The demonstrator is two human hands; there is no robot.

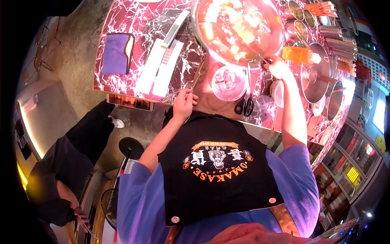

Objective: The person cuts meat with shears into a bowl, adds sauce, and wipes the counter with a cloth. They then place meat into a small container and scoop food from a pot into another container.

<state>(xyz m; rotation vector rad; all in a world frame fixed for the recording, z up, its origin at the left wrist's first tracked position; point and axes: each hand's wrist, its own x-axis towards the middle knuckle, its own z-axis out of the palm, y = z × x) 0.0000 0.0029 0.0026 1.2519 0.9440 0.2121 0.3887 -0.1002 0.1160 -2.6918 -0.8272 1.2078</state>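
My right hand [280, 68] is closed around the dark handles of scissors [266, 61], whose blades point into a large round pan [197, 30] of food and liquid in bright glare. At the front edge of the marbled table, my left hand [185, 103] has its fingers curled in. A thin brown stick-like thing [198, 74] rises from that hand; its lower end is hidden. Between my hands stand a pinkish tub [228, 83] with pieces inside and a second pair of scissors with black handles [244, 107].
A purple pouch [116, 53] and white paper strips [160, 67] lie at the left. An orange bottle [298, 55], metal bowls and pans [315, 87] and bundled skewers [339, 42] crowd the right. Another person [65, 179] in dark clothes is at the lower left.
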